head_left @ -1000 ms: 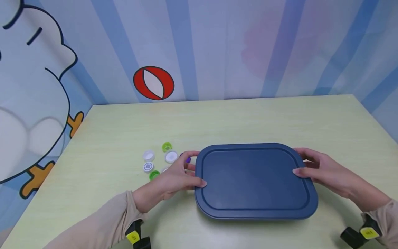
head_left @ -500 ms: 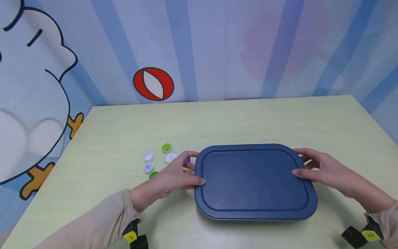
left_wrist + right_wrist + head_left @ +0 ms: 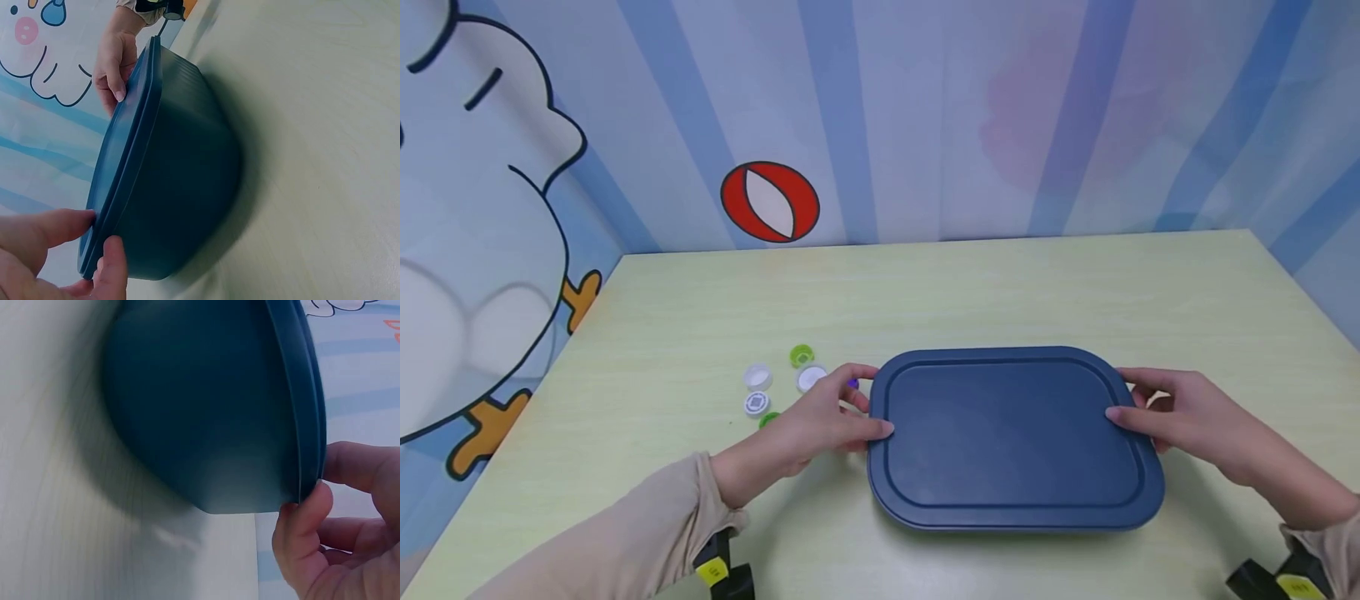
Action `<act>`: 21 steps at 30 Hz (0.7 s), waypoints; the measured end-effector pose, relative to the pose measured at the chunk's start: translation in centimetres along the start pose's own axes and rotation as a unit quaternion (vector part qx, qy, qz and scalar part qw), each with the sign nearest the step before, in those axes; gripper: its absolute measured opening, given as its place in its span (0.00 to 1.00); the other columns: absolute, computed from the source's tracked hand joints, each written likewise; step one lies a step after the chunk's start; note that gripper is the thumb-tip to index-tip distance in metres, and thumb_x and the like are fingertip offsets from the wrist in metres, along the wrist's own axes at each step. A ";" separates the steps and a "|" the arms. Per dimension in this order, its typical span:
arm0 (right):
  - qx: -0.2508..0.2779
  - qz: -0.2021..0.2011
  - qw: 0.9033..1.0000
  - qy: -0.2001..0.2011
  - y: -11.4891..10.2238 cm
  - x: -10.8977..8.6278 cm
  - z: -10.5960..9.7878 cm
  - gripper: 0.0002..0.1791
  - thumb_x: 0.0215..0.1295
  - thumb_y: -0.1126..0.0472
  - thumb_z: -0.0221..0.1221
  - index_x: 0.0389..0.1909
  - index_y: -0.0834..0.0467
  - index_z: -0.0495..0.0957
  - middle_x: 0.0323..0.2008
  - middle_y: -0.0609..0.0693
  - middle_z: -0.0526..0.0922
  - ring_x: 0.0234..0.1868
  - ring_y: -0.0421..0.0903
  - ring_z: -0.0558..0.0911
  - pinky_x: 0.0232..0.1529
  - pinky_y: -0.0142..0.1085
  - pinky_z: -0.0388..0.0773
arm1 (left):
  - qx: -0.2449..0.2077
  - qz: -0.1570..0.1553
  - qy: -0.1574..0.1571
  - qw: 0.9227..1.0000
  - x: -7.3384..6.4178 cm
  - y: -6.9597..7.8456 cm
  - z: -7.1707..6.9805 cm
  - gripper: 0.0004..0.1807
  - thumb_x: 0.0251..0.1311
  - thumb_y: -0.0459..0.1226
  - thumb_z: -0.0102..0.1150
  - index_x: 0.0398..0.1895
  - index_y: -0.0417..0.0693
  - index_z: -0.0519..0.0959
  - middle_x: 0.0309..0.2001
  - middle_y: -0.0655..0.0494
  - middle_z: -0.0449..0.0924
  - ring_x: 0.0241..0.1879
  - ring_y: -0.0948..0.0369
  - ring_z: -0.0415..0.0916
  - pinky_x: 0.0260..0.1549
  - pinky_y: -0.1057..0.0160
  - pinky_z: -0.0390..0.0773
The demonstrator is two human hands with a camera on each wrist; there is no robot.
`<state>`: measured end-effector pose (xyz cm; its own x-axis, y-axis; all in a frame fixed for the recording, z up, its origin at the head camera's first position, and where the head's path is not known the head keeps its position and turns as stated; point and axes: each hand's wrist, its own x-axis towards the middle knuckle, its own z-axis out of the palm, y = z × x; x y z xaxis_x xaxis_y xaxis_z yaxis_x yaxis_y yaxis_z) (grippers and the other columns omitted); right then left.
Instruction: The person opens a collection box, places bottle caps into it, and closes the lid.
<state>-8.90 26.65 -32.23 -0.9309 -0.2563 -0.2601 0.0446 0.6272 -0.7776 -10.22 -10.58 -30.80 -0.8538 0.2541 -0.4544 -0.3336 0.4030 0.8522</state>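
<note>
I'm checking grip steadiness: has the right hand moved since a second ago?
Yes, slightly: the right hand has shifted downward in the head view, away from the table's back edge.

Pale table beneath blue-striped wall with red-and-white cartoon ball

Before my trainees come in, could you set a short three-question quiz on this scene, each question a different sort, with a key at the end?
1. True or false: the left hand and the right hand hold opposite ends of the lidded blue box.
2. Multiple choice: where do the small round pieces lie?
A) On top of the box
B) On the table, near the left hand
C) Beyond the right hand
3. Fill in the blank: the ball pictured on the wall is white and ____.

Key: 1 true; 2 B; 3 red.
</note>
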 end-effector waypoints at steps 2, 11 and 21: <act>-0.015 -0.001 1.000 0.007 -0.1 0.0 0.1 0.35 0.65 0.56 0.57 0.65 0.72 0.57 0.31 0.53 0.70 0.25 0.42 0.75 0.23 0.37 0.75 | 0.000 0.002 0.003 1.000 0.0 0.0 0.0 0.34 0.51 0.31 0.66 0.63 0.47 0.65 0.40 0.46 0.68 0.29 0.57 0.75 0.32 0.62 0.81; -0.035 0.006 0.999 0.010 -0.6 -0.3 0.5 0.35 0.66 0.56 0.56 0.65 0.73 0.57 0.29 0.53 0.71 0.24 0.43 0.77 0.23 0.38 0.78 | -0.006 0.006 0.008 1.000 -0.1 0.0 -0.1 0.33 0.51 0.29 0.65 0.63 0.47 0.67 0.39 0.47 0.70 0.29 0.58 0.76 0.32 0.61 0.81; -0.038 0.012 0.999 -0.004 -1.0 -0.6 0.2 0.36 0.66 0.57 0.55 0.65 0.75 0.55 0.30 0.53 0.72 0.24 0.44 0.78 0.25 0.38 0.79 | -0.005 0.014 0.006 1.000 -0.5 0.2 -0.1 0.33 0.52 0.28 0.64 0.64 0.46 0.67 0.39 0.47 0.70 0.31 0.58 0.75 0.32 0.61 0.81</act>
<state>-8.33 26.01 -31.36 -0.9267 -0.2461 -0.2839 0.0397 0.6872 -0.7254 -9.93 -10.73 -30.36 -0.8674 0.2548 -0.4275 -0.3135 0.3873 0.8670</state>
